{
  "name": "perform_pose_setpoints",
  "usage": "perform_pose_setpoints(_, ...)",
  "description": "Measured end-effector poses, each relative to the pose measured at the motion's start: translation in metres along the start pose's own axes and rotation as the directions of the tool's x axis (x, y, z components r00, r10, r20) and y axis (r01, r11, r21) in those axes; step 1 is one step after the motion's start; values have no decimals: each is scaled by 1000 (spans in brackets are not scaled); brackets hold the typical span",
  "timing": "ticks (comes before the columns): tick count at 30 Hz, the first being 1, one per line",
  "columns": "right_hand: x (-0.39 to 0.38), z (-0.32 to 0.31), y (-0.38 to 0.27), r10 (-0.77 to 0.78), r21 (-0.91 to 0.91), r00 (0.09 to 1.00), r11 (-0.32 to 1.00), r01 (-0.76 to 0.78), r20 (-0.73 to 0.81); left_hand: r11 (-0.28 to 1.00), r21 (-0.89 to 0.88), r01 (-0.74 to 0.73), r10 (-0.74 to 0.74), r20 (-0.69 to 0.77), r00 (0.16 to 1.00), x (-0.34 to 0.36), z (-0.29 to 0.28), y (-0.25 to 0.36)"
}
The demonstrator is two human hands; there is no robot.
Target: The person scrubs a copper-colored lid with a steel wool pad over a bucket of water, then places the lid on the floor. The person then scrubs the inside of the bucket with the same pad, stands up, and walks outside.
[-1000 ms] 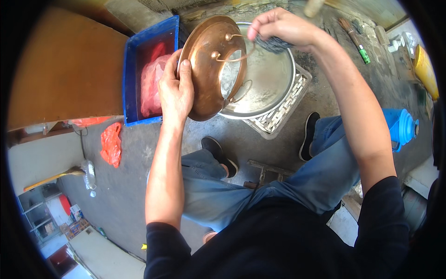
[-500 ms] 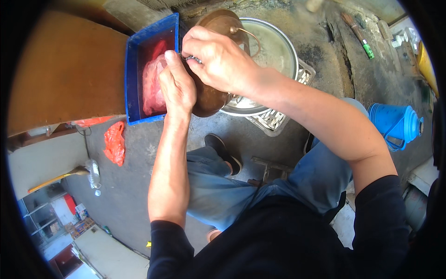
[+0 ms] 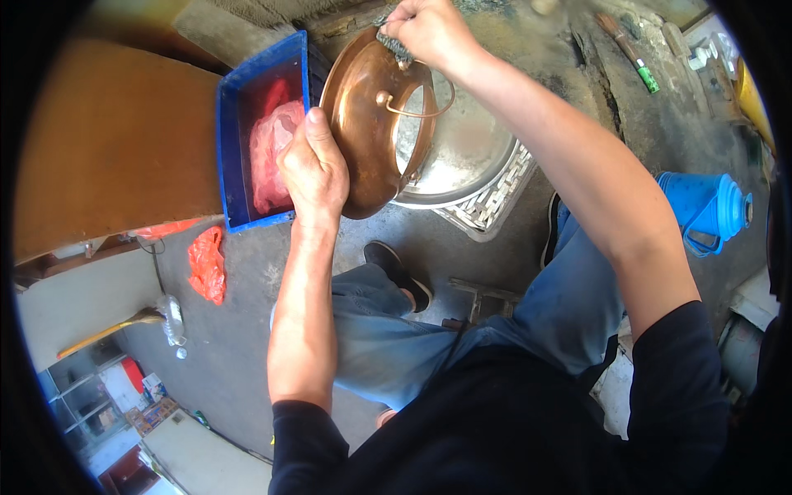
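A copper pot (image 3: 357, 128) with a wide rim and a looped side handle is tilted on its side above a round metal basin (image 3: 483, 153). My left hand (image 3: 318, 169) is closed on the pot's near left edge, thumb up along the rim; its other fingers are partly hidden. In my right hand (image 3: 429, 31) a grey metal scouring pad (image 3: 394, 45) is pinched against the pot's far rim. Directly left of the pot, a blue rectangular tub (image 3: 221, 153) holds a pink plastic bag and something red in liquid.
Under the basin is a white woven plastic crate (image 3: 487, 216). A blue lidded jug (image 3: 705, 210) stands at the right. A brush (image 3: 627, 49) lies at the far right. A red plastic bag (image 3: 206, 266) and a clear bottle (image 3: 173, 322) lie on the floor at left.
My right hand has moved away with the scouring pad, from over the near part of the pot to its far rim. The pot has turned, showing more of its shiny copper face.
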State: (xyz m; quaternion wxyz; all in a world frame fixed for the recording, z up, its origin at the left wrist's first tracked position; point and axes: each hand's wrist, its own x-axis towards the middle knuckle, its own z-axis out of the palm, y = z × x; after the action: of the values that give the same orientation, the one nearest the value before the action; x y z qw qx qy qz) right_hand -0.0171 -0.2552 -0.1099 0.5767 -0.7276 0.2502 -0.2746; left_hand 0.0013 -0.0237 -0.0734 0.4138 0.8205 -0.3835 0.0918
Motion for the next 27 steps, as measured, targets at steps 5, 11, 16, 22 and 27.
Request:
perform_pose_setpoints(5, -65, 27, -42, -464, -167, 882, 866, 472, 85, 999, 46, -25, 27, -47, 999, -5, -2, -15)
perform_pose_setpoints(11, -29, 11, -24, -383, -150, 924, 913, 380, 13, 996, 55, -69, 72, -68, 995, -8, -2, -8)
perform_pose_setpoints(16, -33, 3, -49, -49, -108, 992, 992, 62, 113, 998, 57, -39, 40, -22, 999, -12, -7, -10)
perform_pose_setpoints(22, -35, 10, -37, -457, -214, 882, 856, 471, 114, 999, 40, -27, 27, -3, 1000, -18, -5, -8)
perform_pose_setpoints(27, -17, -7, -39, -194, -158, 967, 963, 221, 168, 996, 72, -49, 49, -4, 999, -16, -8, -7)
